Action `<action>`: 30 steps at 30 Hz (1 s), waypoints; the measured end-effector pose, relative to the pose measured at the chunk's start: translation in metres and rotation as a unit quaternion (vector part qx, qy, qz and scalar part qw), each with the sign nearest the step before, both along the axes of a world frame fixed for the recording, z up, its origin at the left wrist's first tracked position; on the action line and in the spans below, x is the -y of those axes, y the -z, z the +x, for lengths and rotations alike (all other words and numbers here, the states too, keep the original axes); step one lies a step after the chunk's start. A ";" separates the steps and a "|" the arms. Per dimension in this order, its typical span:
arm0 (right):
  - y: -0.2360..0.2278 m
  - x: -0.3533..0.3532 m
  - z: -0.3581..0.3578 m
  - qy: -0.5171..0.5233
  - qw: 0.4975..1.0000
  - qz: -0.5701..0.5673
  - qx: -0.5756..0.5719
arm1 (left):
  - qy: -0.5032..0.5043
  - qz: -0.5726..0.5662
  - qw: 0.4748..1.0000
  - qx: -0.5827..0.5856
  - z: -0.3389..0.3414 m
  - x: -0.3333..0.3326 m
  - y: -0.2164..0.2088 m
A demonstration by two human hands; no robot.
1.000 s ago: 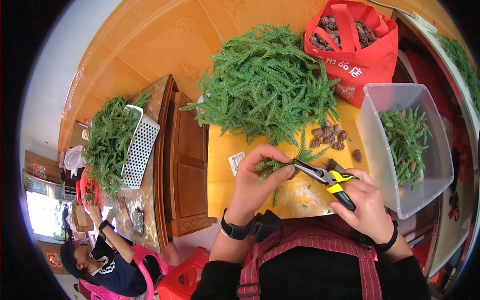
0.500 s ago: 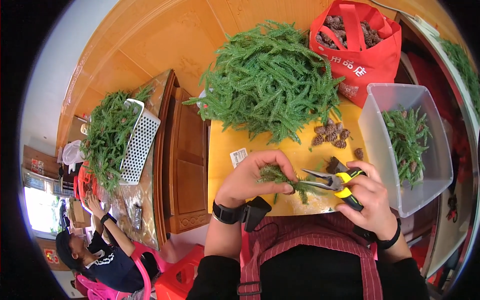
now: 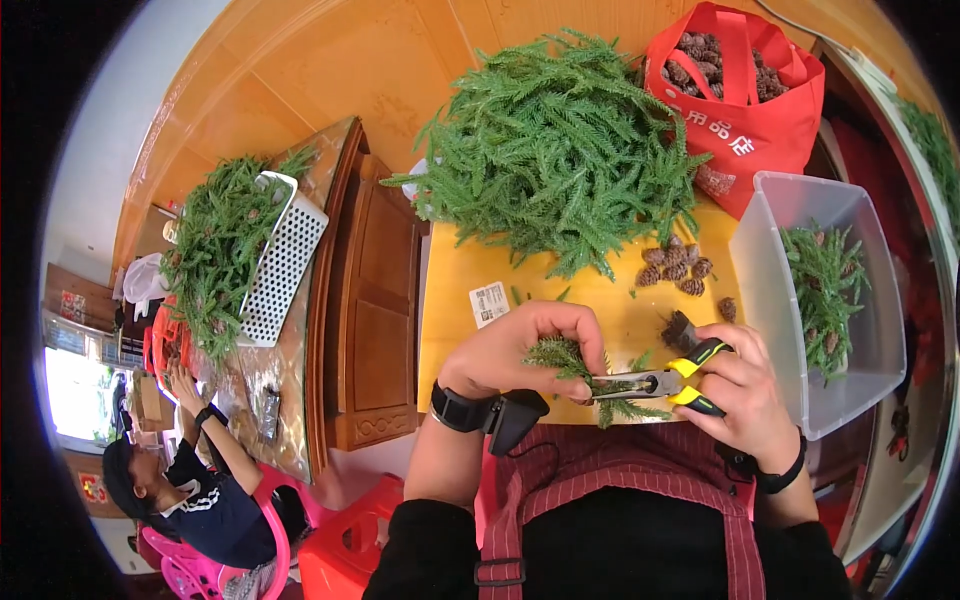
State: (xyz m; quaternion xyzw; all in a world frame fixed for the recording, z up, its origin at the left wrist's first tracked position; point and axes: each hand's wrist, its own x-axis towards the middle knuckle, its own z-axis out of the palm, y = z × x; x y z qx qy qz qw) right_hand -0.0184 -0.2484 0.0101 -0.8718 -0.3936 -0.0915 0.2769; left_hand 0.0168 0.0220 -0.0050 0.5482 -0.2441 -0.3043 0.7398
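Note:
Between the thumb and fingers of my left hand [image 3: 520, 352] is a small green artificial pine sprig [image 3: 552, 354]. My right hand [image 3: 745, 400] grips needle-nose pliers [image 3: 650, 384] by their yellow and black handles. The jaws point left and lie along the sprig's stem end, their tips at my left fingertips. Whether they pinch a wire or the stem itself is too small to tell. Just beyond the pliers lies a dark bundle of thin stems or wires [image 3: 678, 332] on the yellow table [image 3: 460, 270].
A big heap of green sprigs [image 3: 560, 150] covers the table's far side. Several loose pine cones [image 3: 676, 262] lie before it. Right of them stand a red bag of cones [image 3: 745, 140] and a clear bin [image 3: 770, 290]. At left, a co-worker [image 3: 200, 490] sits near a white basket [image 3: 285, 265].
The plier jaws were spread and have come together at the stem, with the handles closer. The whole view has shifted slightly. My left hand still holds the sprig.

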 end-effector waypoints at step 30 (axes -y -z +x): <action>0.008 0.005 -0.004 0.008 0.999 -0.024 0.029 | 0.105 -0.031 0.994 -0.032 0.007 0.006 0.010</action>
